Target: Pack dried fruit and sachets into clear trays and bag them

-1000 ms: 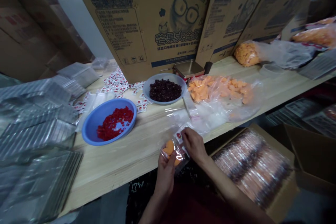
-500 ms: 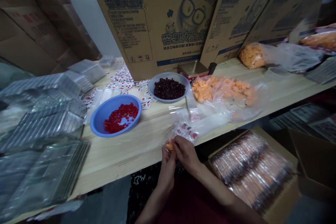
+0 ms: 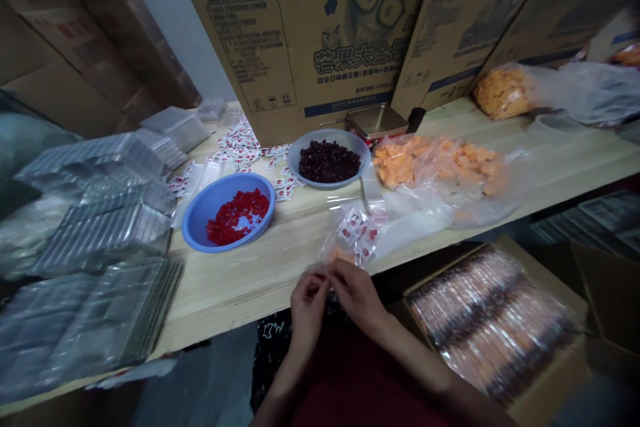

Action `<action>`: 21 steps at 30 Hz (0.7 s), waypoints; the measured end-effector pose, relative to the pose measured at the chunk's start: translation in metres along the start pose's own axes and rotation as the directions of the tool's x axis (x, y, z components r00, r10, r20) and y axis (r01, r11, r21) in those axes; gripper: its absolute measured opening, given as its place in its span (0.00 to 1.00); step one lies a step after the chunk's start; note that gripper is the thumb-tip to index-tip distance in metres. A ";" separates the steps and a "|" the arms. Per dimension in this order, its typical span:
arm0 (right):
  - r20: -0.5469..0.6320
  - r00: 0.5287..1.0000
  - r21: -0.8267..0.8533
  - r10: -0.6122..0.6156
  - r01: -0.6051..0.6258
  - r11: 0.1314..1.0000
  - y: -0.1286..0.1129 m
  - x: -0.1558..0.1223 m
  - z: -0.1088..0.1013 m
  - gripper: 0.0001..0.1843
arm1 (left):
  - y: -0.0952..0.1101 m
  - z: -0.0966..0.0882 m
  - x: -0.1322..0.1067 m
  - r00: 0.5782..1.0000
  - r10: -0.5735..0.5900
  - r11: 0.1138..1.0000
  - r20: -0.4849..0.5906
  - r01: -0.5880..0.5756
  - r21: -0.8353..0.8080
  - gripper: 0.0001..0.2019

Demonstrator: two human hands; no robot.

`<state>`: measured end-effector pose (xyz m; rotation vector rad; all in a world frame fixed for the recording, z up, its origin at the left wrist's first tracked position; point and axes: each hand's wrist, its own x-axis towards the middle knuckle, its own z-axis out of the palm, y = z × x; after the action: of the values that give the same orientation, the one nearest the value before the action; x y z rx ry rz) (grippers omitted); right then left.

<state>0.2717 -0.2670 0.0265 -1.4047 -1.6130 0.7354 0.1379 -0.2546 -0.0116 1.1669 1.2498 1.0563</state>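
At the table's front edge my two hands meet with their fingers closed. My left hand (image 3: pixel 309 310) and my right hand (image 3: pixel 356 295) pinch the near edge of a clear plastic packet (image 3: pixel 336 250) with orange pieces in it. My fingers hide part of the packet. Just beyond it lie small white sachets with red prints (image 3: pixel 361 233), under or inside clear plastic; I cannot tell which. A blue bowl (image 3: pixel 193 220) of red pieces stands to the left. Behind, a paler bowl (image 3: pixel 367 163) holds dark red pieces. An open clear bag of orange pieces (image 3: pixel 400 163) lies to the right.
Stacked clear plastic trays (image 3: pixel 115 313) fill the left side. Loose sachets (image 3: pixel 240 143) are strewn behind the bowls, near a small scale (image 3: pixel 379 121). Large cartons (image 3: pixel 300 33) line the back. Below the right edge sits an open box of wrapped packs (image 3: pixel 490 320).
My left hand has shifted slightly left and its fingers have curled in. The orange pieces now show beyond my fingertips rather than between my hands. The camera view has shifted slightly.
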 end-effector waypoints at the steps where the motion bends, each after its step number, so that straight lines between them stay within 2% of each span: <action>1: -0.016 0.999 0.019 0.037 -0.037 0.999 0.002 0.003 -0.005 0.08 | 0.005 -0.007 0.000 0.994 0.108 0.985 -0.034 -0.102 0.140 0.13; 2: -0.020 0.998 0.033 0.064 -0.063 0.997 0.003 0.007 -0.011 0.07 | 0.010 -0.015 0.001 0.973 0.226 0.936 -0.048 -0.203 0.286 0.13; 3: -0.011 0.997 0.044 0.078 -0.077 0.996 0.004 0.011 -0.015 0.07 | 0.015 -0.022 0.002 0.939 0.345 0.853 -0.019 -0.305 0.423 0.17; 4: 0.006 0.997 0.049 0.082 -0.082 0.995 0.004 0.014 -0.018 0.07 | 0.019 -0.028 0.004 0.896 0.439 0.741 0.063 -0.401 0.538 0.25; 5: 0.022 0.997 0.046 0.079 -0.080 0.996 0.003 0.017 -0.019 0.07 | 0.022 -0.032 0.006 0.848 0.494 0.612 0.194 -0.497 0.615 0.32; 7: 0.038 0.996 0.026 0.074 -0.075 0.997 -0.001 0.021 -0.019 0.09 | 0.023 -0.035 0.014 0.724 0.517 0.369 0.457 -0.670 0.644 0.38; 8: 0.041 0.997 0.022 0.072 -0.073 0.997 -0.004 0.021 -0.018 0.09 | 0.021 -0.034 0.019 0.667 0.519 0.283 0.535 -0.725 0.628 0.38; 9: 0.045 0.997 0.029 0.066 -0.067 0.997 -0.006 0.020 -0.018 0.08 | 0.018 -0.031 0.024 0.627 0.535 0.226 0.566 -0.751 0.620 0.36; 11: 0.051 0.998 0.064 0.044 -0.047 0.997 -0.011 0.016 -0.020 0.07 | 0.013 -0.024 0.034 0.590 0.590 0.182 0.552 -0.763 0.620 0.34; 13: 0.041 0.999 0.078 0.032 -0.036 0.996 -0.016 0.008 -0.029 0.07 | 0.014 -0.014 0.044 0.556 0.599 0.177 0.577 -0.794 0.581 0.34; 16: -0.006 0.999 0.104 0.035 -0.034 0.994 -0.028 -0.012 -0.057 0.03 | 0.031 0.001 0.050 0.438 0.537 0.128 0.721 -0.887 0.444 0.32; 17: -0.042 0.998 0.137 0.035 -0.029 0.990 -0.031 -0.024 -0.071 0.02 | 0.040 0.004 0.050 0.415 0.516 0.107 0.750 -0.899 0.424 0.30; 18: -0.097 0.994 0.169 0.044 -0.027 0.985 -0.031 -0.038 -0.087 0.05 | 0.049 0.007 0.048 0.413 0.506 0.092 0.757 -0.899 0.429 0.26; 19: -0.168 0.983 0.187 0.072 -0.040 0.982 -0.026 -0.055 -0.105 0.10 | 0.060 0.009 0.046 0.430 0.509 0.093 0.746 -0.889 0.448 0.23; 21: -0.325 0.924 0.130 0.203 -0.169 0.977 -0.003 -0.100 -0.141 0.13 | 0.079 0.009 0.039 0.487 0.540 0.152 0.686 -0.858 0.490 0.18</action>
<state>0.3948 -0.3791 0.0725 -1.5306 -1.1743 0.6333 0.1524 -0.2067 0.0610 2.8116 0.7799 0.7865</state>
